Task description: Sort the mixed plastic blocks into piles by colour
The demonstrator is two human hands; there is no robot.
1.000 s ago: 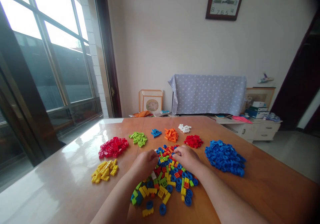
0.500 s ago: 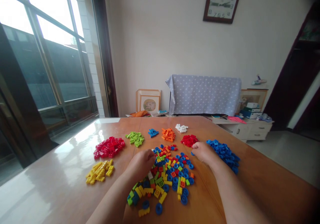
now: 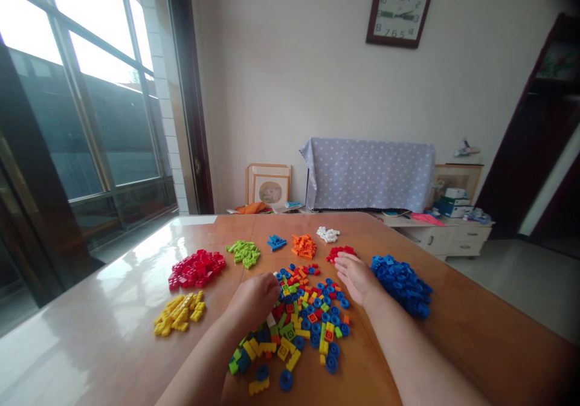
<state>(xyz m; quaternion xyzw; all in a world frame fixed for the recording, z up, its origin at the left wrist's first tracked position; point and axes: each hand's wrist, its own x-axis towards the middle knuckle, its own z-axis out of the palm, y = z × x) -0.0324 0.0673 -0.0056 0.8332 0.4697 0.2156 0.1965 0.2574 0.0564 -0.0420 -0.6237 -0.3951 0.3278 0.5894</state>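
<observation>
My left hand (image 3: pixel 254 296) rests at the left edge of a mixed heap of toy building bricks (image 3: pixel 290 327), its fingers curled; whatever they hold, if anything, is hidden. My right hand (image 3: pixel 357 278) hovers over the table at the heap's upper right, fingers stretched out and nothing visible in them. Its fingertips partly cover a small pile of red bricks (image 3: pixel 338 253). Blue wheel-like pieces (image 3: pixel 330 364) and yellow, green, orange and red bricks make up the heap. To the right of that hand lies a large pile of blue pieces (image 3: pixel 401 282).
Sorted piles surround the heap on the wooden table (image 3: pixel 113 333): dark red bricks (image 3: pixel 197 268), yellow bricks (image 3: pixel 179 313), lime bricks (image 3: pixel 244 253), blue bricks (image 3: pixel 276 242), orange bricks (image 3: pixel 304 246) and white bricks (image 3: pixel 327 234). Beyond the table stands a cabinet (image 3: pixel 462 240).
My right hand has shifted slightly left and opened from a pinch. The blue piece at its fingertips is no longer seen there. My left hand has stayed almost in place.
</observation>
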